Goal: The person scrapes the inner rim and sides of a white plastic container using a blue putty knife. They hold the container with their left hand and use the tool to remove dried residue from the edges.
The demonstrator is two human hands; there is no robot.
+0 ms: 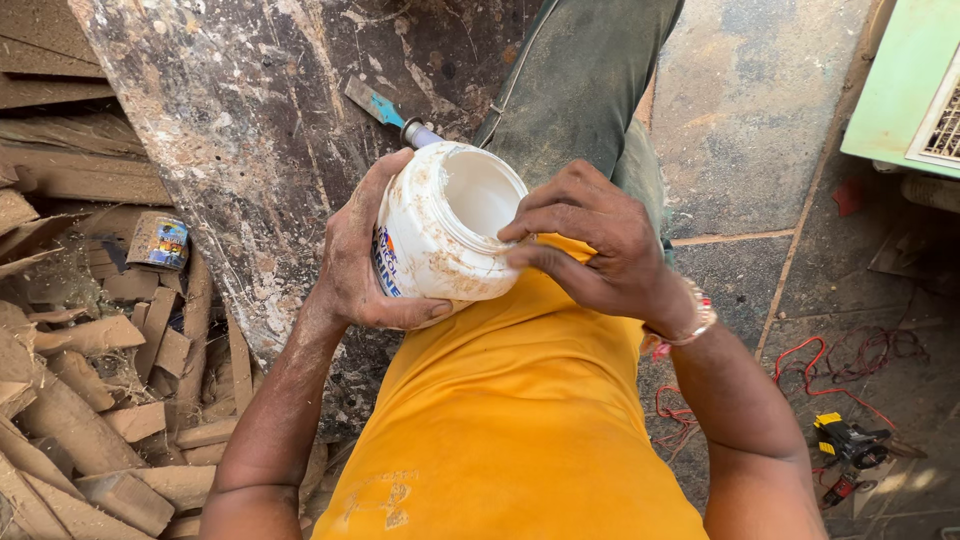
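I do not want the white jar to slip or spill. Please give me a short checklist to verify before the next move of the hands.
1. Left hand wraps the side of the white jar: ok.
2. Right hand has its fingertips on the jar's rim: ok.
3. Jar mouth is open, no lid on it: ok.
4. Contents inside the jar: cannot tell; only a white inner wall shows.
5. Jar surface clean for a firm grip: not ok, it is smeared with brown dust.
6. Red cable on the floor lies away from both hands: ok.
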